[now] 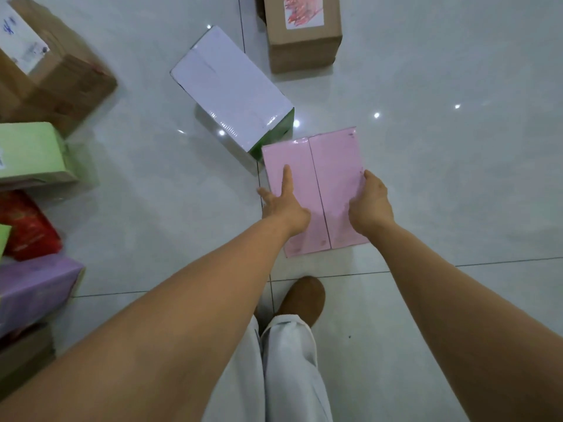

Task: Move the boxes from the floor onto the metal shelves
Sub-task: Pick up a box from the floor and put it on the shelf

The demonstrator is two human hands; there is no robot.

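A flat pink box (pixel 329 166) with a seam down its middle is held between both hands above the white tiled floor. My left hand (pixel 285 205) grips its left edge, thumb laid straight on the top and fingers down the side. On the right edge, my right hand (pixel 370 205) has its fingers curled round the side. The box's far left corner overlaps the near corner of a white box (pixel 228 86) with green sides that lies on the floor. I cannot tell whether the pink box touches the floor. No metal shelves are in view.
A brown carton with a red-scribbled label (pixel 301 41) stands at the top. Along the left edge sit a large brown carton (pixel 54 74), a green box (pixel 30 150), a red package (pixel 27 226) and a purple box (pixel 33 287). My brown shoe (pixel 304 296) is below the pink box.
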